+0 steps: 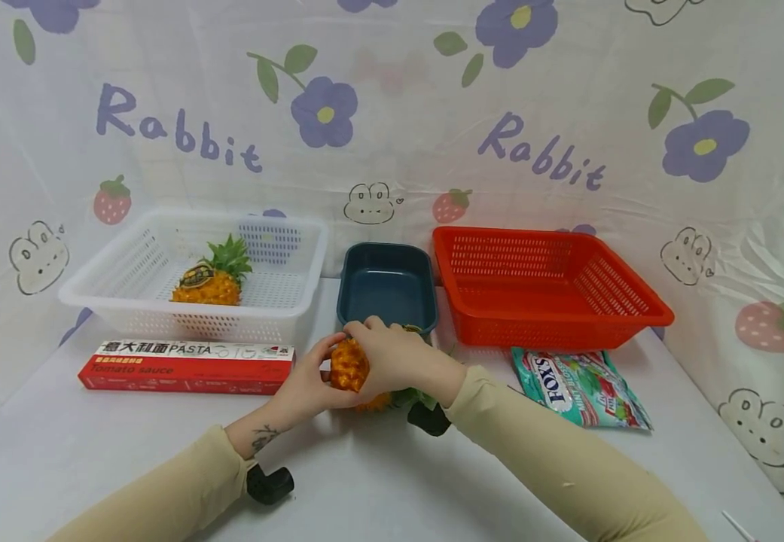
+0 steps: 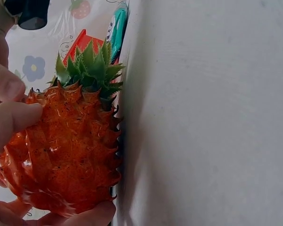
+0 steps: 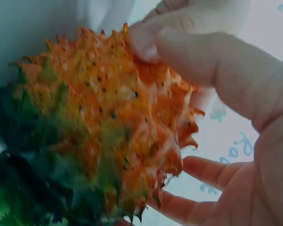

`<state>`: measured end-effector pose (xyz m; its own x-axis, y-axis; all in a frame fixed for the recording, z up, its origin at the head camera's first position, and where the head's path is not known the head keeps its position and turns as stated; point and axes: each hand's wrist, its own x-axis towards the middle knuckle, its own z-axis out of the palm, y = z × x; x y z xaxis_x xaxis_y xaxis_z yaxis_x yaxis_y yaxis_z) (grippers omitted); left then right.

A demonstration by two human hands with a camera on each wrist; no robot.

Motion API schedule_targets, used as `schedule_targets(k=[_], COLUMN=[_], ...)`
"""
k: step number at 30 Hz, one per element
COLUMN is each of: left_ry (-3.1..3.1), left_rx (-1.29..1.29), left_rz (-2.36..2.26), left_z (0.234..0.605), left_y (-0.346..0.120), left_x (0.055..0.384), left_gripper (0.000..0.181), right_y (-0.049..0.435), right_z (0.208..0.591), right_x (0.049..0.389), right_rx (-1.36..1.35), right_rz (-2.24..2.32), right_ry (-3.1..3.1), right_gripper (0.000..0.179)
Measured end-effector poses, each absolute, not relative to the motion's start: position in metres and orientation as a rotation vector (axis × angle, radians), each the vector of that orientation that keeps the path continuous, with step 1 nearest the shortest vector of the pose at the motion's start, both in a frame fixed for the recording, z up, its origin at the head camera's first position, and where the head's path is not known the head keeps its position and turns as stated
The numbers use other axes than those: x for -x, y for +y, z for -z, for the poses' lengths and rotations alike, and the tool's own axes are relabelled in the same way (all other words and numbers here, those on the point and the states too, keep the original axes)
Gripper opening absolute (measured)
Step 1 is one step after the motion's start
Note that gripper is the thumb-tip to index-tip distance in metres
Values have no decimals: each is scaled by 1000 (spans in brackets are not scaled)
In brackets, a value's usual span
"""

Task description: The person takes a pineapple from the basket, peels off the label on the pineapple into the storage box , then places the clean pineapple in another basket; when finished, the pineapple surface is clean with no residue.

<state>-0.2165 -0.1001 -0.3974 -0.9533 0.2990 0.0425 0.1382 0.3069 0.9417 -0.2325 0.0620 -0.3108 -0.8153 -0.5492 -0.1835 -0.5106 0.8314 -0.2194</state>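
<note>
A shiny orange pineapple [image 2: 70,146] with a green leafy crown [image 2: 89,68] lies on its side on the table between both hands. My left hand [image 1: 306,384] grips its base end from the left, with the thumb along the near side. Reaching over the top, my right hand [image 1: 398,357] holds the same pineapple [image 3: 108,108] nearer the crown. The right wrist view shows its spiny skin against the thumb and fingers. In the head view, the right hand hides much of the fruit, and the crown shows below the right wrist.
Behind the hands stands a dark blue tray [image 1: 388,290]. At left is a white basket [image 1: 93,290] with another pineapple [image 1: 208,288], a pasta box [image 1: 188,369] before it. At right is a red basket [image 1: 554,331], a teal candy bag [image 1: 581,388] in front.
</note>
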Motion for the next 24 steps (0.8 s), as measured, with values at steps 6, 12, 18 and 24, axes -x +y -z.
schedule_targets(k=[6,12,18,24], left_ry=[2391,2400,2543,2287], left_rx=[-421,-337,-171,123], left_rz=[-1726,-1648,-1651,-2143], left_z=[396,384,363,344], left_y=[-102,-107,-135,-180], left_x=[216,209,197,192], left_gripper=[84,90,78,73], right_y=[55,51,49,47], right_z=[315,321,323,324], right_x=[226,223,223,222], right_rx=[775,783,795,776], right_rz=[196,143,88,70], right_ry=[2817,2847,2848,2847], right_gripper=[87,88,81,77])
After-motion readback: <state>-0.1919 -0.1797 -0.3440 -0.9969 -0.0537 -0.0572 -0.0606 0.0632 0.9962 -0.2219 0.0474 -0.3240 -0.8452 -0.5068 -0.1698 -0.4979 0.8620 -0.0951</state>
